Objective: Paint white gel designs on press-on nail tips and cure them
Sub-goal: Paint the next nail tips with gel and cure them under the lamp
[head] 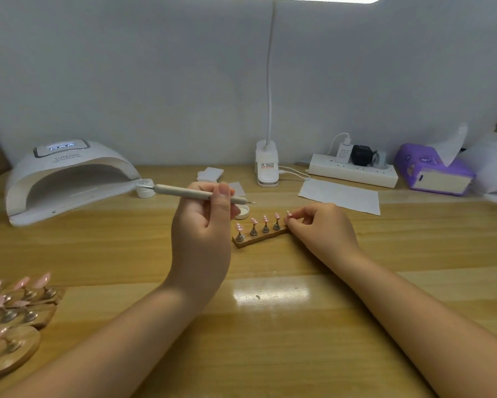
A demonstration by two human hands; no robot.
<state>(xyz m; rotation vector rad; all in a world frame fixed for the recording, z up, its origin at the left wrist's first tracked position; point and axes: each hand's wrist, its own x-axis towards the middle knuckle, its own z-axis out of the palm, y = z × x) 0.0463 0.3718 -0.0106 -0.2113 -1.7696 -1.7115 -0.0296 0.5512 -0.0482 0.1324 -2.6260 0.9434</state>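
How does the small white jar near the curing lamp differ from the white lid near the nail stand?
The small white jar stands at the mouth of the curing lamp, in plain view; the white lid lies partly hidden behind the left hand, near the nail stand. The jar is taller; the lid is flat. Both are white, round and rest on the table.

glossy wooden table, glossy pink nail tips

Curing lamp left of nail stand, power strip behind.
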